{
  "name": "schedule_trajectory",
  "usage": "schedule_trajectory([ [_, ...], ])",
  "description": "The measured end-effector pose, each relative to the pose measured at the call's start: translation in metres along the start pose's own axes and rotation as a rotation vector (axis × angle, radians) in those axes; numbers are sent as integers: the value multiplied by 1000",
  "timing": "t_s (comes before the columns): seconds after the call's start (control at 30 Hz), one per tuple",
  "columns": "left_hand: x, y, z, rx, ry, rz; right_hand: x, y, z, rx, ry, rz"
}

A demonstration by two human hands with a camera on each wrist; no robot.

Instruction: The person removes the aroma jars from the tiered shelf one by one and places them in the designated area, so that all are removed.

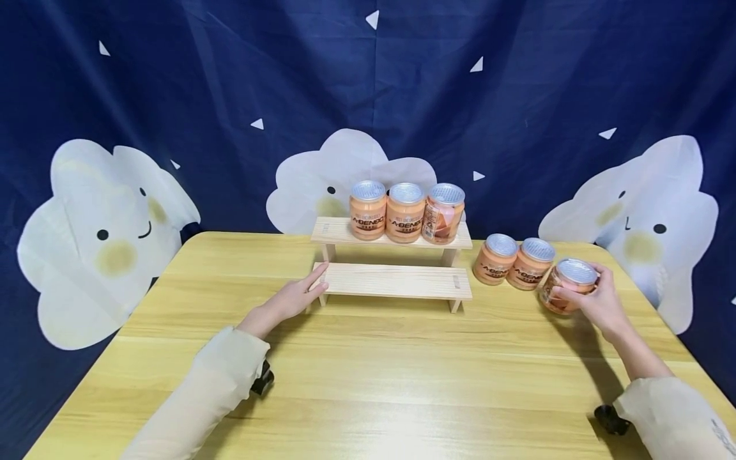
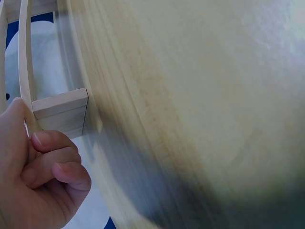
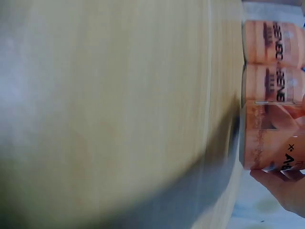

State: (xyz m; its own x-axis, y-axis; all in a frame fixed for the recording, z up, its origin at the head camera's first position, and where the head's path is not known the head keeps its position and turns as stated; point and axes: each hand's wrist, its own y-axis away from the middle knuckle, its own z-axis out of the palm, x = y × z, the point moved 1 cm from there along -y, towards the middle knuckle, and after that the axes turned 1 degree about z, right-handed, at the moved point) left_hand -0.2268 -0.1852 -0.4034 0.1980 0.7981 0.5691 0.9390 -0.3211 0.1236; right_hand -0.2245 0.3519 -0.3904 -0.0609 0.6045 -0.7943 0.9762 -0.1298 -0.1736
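Observation:
My right hand [image 1: 600, 303] grips an orange jar [image 1: 560, 291] with a silver lid, thumb at its front and fingers round its right side. The right wrist view shows that jar [image 3: 271, 138] close up, its base near the table. Two like jars, one [image 1: 530, 265] beside it and another [image 1: 496, 260] further left, stand on the table. At the left end of the two-tier wooden rack [image 1: 397, 281], my left hand [image 1: 293, 297] holds the lower shelf's edge. Its fingers [image 2: 59, 155] look curled by the shelf end in the left wrist view.
Three matching jars, among them a middle one [image 1: 406, 217], stand in a row on the upper shelf [image 1: 333, 231]. The wooden table [image 1: 368, 383] reaches back to a dark blue curtain [image 1: 230, 76] printed with clouds.

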Motion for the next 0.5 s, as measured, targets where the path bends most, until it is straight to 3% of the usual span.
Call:
schedule_trajectory([
  [0.3, -1, -1, 0, 0, -14, -2, 14, -21, -8, 3, -54, 49],
  [0.5, 0, 0, -1, -5, -11, -11, 15, -30, -11, -55, 1, 35],
])
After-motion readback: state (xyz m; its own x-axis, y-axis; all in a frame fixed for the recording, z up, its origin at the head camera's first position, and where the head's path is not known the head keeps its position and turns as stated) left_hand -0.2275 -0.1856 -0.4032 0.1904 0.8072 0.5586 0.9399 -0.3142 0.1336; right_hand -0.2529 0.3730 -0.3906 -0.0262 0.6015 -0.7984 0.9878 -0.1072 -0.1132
